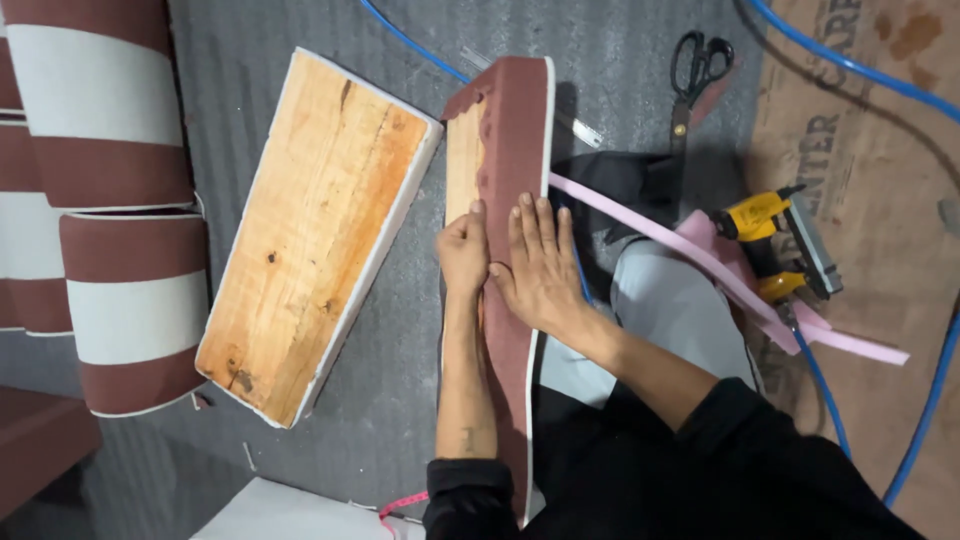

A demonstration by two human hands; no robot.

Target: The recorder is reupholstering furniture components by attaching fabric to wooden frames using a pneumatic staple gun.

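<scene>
A long cushion panel (512, 120) stands on its edge in front of me, with maroon fabric wrapped over a wooden board and a white trim along its right side. My left hand (463, 252) presses the fabric edge against the wood, fingers curled. My right hand (538, 262) lies flat on the maroon fabric beside it, fingers spread and pointing away from me. Both hands touch the panel about halfway along its length.
A second wooden-backed panel (315, 230) lies left on grey carpet. Maroon-and-white striped cushions (110, 200) are stacked far left. Black scissors (697, 65), a yellow pneumatic stapler (775, 245), a pink foam strip (700, 255) and blue air hoses (930, 400) lie right.
</scene>
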